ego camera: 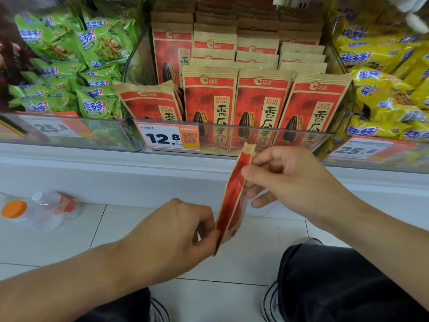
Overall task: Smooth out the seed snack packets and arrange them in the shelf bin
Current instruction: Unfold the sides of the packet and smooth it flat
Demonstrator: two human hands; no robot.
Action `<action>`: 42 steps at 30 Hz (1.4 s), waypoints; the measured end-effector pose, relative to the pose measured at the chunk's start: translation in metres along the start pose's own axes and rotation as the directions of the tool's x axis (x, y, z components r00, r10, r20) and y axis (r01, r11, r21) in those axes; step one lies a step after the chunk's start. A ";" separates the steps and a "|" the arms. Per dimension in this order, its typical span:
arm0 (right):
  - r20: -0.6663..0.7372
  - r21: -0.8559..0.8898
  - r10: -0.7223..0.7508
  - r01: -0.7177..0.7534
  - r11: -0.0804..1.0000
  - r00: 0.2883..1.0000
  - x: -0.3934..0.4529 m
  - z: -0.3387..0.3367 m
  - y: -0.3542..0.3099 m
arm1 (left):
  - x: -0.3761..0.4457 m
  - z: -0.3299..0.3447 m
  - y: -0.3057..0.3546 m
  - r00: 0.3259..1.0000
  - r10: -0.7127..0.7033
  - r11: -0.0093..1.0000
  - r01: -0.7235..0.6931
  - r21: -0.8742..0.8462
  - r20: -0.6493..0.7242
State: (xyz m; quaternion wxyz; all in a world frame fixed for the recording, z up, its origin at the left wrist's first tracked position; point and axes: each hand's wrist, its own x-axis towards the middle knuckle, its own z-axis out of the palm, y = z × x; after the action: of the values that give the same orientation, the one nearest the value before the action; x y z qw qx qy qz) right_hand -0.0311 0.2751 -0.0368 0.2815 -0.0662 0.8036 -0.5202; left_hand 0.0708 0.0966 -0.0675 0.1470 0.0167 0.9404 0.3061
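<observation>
Both hands pinch one seed packet [233,198] edge-on, left hand [176,231] low, right hand [285,180] high, probably to stretch it flat before the shelf bin [232,126].

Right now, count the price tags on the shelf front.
3. The left price tag reads 25.8, under the green packets; the middle price tag reads 12.8, on the clear bin of red seed packets; the right price tag reads 25.8, under the yellow packets.

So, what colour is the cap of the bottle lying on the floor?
Orange cap, on a clear bottle; head view.
</observation>
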 end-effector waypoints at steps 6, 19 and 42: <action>0.243 -0.408 0.079 0.028 0.913 0.967 -0.020 0.014 0.005 | 0.001 -0.002 0.002 0.999 -0.029 0.986 0.026 -0.165 -0.015; 0.374 -0.406 0.117 0.049 0.913 0.920 -0.016 0.019 0.018 | 0.003 0.002 -0.003 0.999 -0.023 0.985 0.030 -0.172 0.044; 0.268 -0.645 0.098 0.103 0.757 0.958 -0.002 0.004 0.012 | 0.007 0.022 -0.018 0.971 -0.212 0.676 0.230 -0.700 0.114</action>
State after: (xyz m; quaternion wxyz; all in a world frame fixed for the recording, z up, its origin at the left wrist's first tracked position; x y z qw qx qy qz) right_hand -0.0251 0.2786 -0.0472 0.3529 -0.2353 0.8849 -0.1927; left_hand 0.0711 0.0955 -0.0964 0.1890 -0.1511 0.7434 0.6235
